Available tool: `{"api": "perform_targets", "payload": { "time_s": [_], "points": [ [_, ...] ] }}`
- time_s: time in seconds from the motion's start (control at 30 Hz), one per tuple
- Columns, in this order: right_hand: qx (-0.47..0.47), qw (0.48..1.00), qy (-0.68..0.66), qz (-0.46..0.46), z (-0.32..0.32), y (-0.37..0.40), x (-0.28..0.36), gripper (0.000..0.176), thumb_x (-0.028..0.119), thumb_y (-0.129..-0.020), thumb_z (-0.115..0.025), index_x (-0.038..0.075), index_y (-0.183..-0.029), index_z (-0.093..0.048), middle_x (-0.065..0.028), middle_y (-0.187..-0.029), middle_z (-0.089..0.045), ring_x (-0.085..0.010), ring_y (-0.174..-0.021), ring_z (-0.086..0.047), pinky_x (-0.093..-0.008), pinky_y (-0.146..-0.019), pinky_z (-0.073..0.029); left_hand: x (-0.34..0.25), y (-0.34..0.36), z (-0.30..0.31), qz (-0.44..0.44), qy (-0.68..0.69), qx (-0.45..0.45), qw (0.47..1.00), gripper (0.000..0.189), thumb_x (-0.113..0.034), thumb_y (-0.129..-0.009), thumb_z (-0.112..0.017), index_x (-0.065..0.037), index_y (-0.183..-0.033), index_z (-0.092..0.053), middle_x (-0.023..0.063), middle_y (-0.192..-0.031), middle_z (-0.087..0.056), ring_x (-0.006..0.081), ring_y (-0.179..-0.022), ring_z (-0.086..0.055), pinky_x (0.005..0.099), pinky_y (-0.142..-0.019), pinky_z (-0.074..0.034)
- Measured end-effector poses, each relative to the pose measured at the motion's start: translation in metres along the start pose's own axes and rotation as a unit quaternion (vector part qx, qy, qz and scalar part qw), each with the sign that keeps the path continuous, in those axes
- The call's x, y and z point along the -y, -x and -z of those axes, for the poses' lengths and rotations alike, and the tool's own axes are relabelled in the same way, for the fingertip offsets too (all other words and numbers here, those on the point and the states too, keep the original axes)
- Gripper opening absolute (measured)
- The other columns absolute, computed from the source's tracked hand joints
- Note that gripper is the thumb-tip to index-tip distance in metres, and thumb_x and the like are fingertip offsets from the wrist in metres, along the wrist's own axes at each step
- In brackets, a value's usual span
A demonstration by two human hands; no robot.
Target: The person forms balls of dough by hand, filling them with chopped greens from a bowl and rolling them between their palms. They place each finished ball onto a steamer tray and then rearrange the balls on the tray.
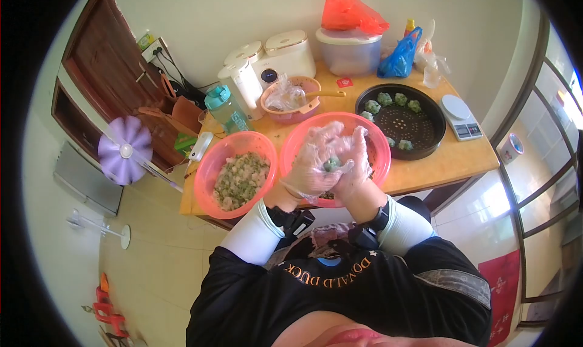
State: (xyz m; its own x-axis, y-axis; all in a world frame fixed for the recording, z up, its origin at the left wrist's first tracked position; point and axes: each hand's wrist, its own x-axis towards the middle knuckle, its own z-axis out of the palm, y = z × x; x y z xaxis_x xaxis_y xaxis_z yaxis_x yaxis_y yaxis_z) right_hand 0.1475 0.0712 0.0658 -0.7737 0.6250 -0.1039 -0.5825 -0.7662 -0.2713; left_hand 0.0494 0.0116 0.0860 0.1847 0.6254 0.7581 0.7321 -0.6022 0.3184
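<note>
My left hand (308, 163) and my right hand (357, 160), both in clear plastic gloves, are cupped together over a pink bowl (381, 143). Between them they hold a small green-and-white dough ball (331, 163), partly hidden by the fingers. The bowl's contents are mostly covered by my hands; a little dark filling shows below them. Left of it stands another pink bowl (203, 186) with a chunky green-and-white mixture (240, 180). To the right, a round black perforated pan (405, 121) carries several similar balls (384, 98) along its edge.
A smaller pink bowl (291, 113) with a plastic bag and yellow-handled utensil sits behind. A teal-lidded bottle (229, 111), white appliance (291, 52), lidded plastic tub (351, 52), blue bag (401, 54) and kitchen scale (460, 117) surround the work area. A purple fan (126, 151) stands left.
</note>
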Motion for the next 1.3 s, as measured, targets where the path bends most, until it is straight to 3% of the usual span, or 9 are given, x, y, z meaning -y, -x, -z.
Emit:
{"api": "perform_targets", "payload": {
  "time_s": [0.07, 0.4, 0.77, 0.9, 1.0, 1.1, 1.2, 1.23, 1.3],
  "points": [
    [0.08, 0.992, -0.096, -0.032, -0.003, 0.002, 0.002, 0.089, 0.077, -0.094, -0.027, 0.003, -0.139, -0.049, -0.0162, -0.132, -0.059, -0.0343, -0.118, -0.058, -0.0499, -0.105, -0.043, -0.001, 0.001, -0.011, 0.156, 0.209, -0.086, 0.962, 0.041, -0.006, -0.076, -0.078, 0.001, -0.114, -0.064, 0.0153, -0.127, -0.057, 0.0316, -0.123, -0.052, 0.041, -0.1, -0.046],
    [0.048, 0.994, -0.096, -0.016, -0.005, -0.002, -0.002, 0.074, 0.066, -0.099, -0.036, 0.003, -0.137, -0.047, -0.0169, -0.136, -0.057, -0.0345, -0.12, -0.057, -0.0477, -0.105, -0.044, 0.01, 0.012, 0.003, 0.016, -0.043, 0.066, 0.997, 0.069, -0.014, -0.076, -0.081, -0.001, -0.136, -0.048, 0.0156, -0.142, -0.047, 0.0276, -0.118, -0.058, 0.0415, -0.103, -0.045],
    [0.122, 0.985, -0.104, -0.067, 0.022, -0.01, -0.002, 0.059, 0.056, -0.1, -0.046, 0.005, -0.128, -0.05, -0.0169, -0.131, -0.06, -0.0336, -0.12, -0.057, -0.0499, -0.105, -0.044, -0.001, 0.0, 0.007, 0.149, 0.184, 0.016, 0.971, 0.067, -0.024, -0.077, -0.082, -0.001, -0.133, -0.053, 0.0174, -0.133, -0.057, 0.0322, -0.114, -0.062, 0.0449, -0.101, -0.045],
    [0.036, 0.998, -0.053, -0.021, -0.025, 0.01, 0.002, 0.059, 0.054, -0.099, -0.049, 0.003, -0.129, -0.05, -0.0164, -0.131, -0.058, -0.032, -0.124, -0.054, -0.0491, -0.108, -0.041, 0.006, 0.003, 0.006, 0.044, -0.032, -0.108, 0.993, 0.076, -0.028, -0.085, -0.077, -0.001, -0.144, -0.038, 0.0157, -0.146, -0.044, 0.025, -0.133, -0.047, 0.0435, -0.113, -0.035],
    [0.03, 0.994, -0.1, 0.033, -0.026, -0.002, 0.0, 0.057, 0.045, -0.099, -0.055, 0.001, -0.134, -0.049, -0.0167, -0.135, -0.055, -0.0308, -0.129, -0.05, -0.0465, -0.111, -0.038, -0.003, 0.006, -0.006, 0.198, 0.368, -0.219, 0.882, 0.066, -0.047, -0.095, -0.051, -0.004, -0.145, -0.04, 0.0124, -0.15, -0.041, 0.025, -0.137, -0.04, 0.0425, -0.117, -0.028],
    [0.085, 0.994, 0.029, 0.067, -0.042, 0.002, -0.005, 0.05, 0.022, -0.098, -0.058, -0.002, -0.14, -0.047, -0.0152, -0.138, -0.056, -0.03, -0.133, -0.048, -0.0423, -0.113, -0.036, -0.039, 0.005, -0.006, 0.328, 0.688, -0.287, 0.581, 0.065, -0.057, -0.105, -0.025, -0.008, -0.143, -0.044, 0.0106, -0.145, -0.047, 0.0263, -0.134, -0.045, 0.0431, -0.116, -0.033],
    [0.19, 0.89, 0.378, 0.169, -0.029, 0.0, -0.011, 0.045, 0.02, -0.096, -0.056, -0.005, -0.133, -0.054, -0.0138, -0.136, -0.058, -0.0291, -0.132, -0.049, -0.0422, -0.113, -0.036, -0.013, 0.031, -0.014, 0.213, 0.851, -0.266, 0.4, 0.067, -0.06, -0.103, -0.032, -0.007, -0.143, -0.043, 0.012, -0.136, -0.054, 0.0287, -0.127, -0.052, 0.0467, -0.111, -0.039],
    [0.195, 0.772, 0.572, 0.197, -0.036, 0.005, -0.003, 0.046, 0.021, -0.096, -0.052, -0.001, -0.135, -0.057, -0.0187, -0.135, -0.06, -0.0284, -0.131, -0.051, -0.0415, -0.112, -0.037, -0.02, 0.026, -0.012, 0.415, 0.719, -0.317, 0.457, 0.07, -0.062, -0.103, -0.022, -0.009, -0.14, -0.048, 0.0101, -0.126, -0.061, 0.028, -0.116, -0.06, 0.0455, -0.103, -0.047],
    [0.189, 0.698, 0.663, 0.194, -0.038, 0.007, -0.005, 0.044, 0.022, -0.097, -0.05, 0.001, -0.134, -0.059, -0.0189, -0.133, -0.062, -0.0299, -0.132, -0.051, -0.0428, -0.113, -0.035, -0.024, 0.025, -0.005, 0.38, 0.746, -0.321, 0.443, 0.071, -0.062, -0.103, -0.021, -0.008, -0.14, -0.048, 0.0117, -0.128, -0.06, 0.0288, -0.118, -0.059, 0.0462, -0.104, -0.047]
  ]
}}
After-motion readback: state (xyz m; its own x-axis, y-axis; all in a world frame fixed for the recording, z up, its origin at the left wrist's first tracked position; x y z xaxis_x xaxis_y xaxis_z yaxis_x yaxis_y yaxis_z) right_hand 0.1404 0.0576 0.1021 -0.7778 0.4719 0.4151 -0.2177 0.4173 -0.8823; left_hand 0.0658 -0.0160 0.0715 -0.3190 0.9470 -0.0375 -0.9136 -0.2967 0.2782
